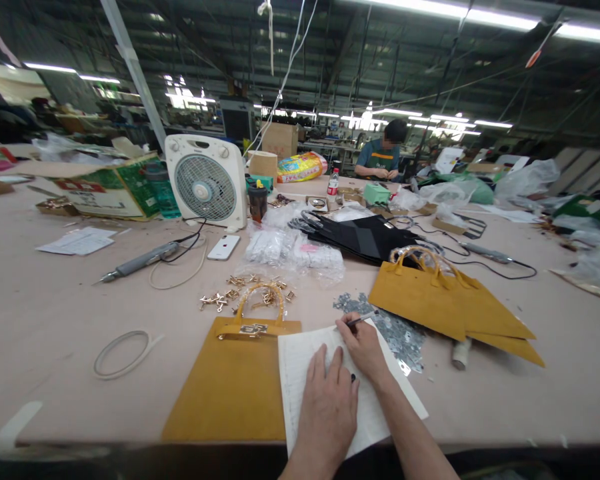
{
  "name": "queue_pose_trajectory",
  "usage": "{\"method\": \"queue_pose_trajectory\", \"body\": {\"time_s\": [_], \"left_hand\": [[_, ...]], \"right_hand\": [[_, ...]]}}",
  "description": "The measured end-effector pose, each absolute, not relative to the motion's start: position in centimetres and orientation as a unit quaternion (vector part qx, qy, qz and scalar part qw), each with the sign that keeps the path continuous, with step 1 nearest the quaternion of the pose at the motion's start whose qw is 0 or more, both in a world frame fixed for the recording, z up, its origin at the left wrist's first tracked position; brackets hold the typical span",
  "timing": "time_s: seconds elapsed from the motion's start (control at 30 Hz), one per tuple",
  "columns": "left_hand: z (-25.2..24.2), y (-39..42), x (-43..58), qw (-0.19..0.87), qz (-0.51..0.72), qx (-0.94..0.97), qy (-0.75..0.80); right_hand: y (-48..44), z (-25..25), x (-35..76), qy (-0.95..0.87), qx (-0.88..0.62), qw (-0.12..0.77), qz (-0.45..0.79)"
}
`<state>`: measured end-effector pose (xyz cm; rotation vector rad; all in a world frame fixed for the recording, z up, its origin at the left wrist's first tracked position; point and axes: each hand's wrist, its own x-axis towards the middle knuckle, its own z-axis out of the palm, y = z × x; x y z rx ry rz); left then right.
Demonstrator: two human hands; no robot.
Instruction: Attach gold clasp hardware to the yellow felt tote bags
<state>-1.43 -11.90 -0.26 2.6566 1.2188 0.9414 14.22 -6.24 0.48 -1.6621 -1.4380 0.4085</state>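
Observation:
My left hand (327,403) lies on a lined sheet of paper (294,357), fingers stretched out. A small black thing, too small to name, shows by its thumb side. My right hand (364,347) is closed around a dark pen (361,319) over the upper right part of the sheet. The paper overlaps the right side of a mustard-yellow handbag piece (230,387) with a handle and a metal clasp (253,329). Beside my right hand is a spread of small grey metal plates (400,337), partly under the paper.
Gold-coloured metal fittings (220,300) lie behind the bag. More yellow bag pieces (425,300) and black ones (365,237) are stacked to the right. Electric screwdrivers (140,262), a phone (224,247), a fan (207,180) and plastic packets (295,253) occupy the table. A co-worker (380,157) is opposite.

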Motion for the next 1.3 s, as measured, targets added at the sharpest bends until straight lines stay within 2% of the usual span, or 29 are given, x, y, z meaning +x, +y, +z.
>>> {"method": "queue_pose_trajectory", "body": {"time_s": [1.3], "left_hand": [[-0.16, -12.06, -1.77, 0.045, 0.318, 0.865, 0.385]], "right_hand": [[-6.28, 0.72, 13.96, -0.576, -0.677, 0.431, 0.158]]}}
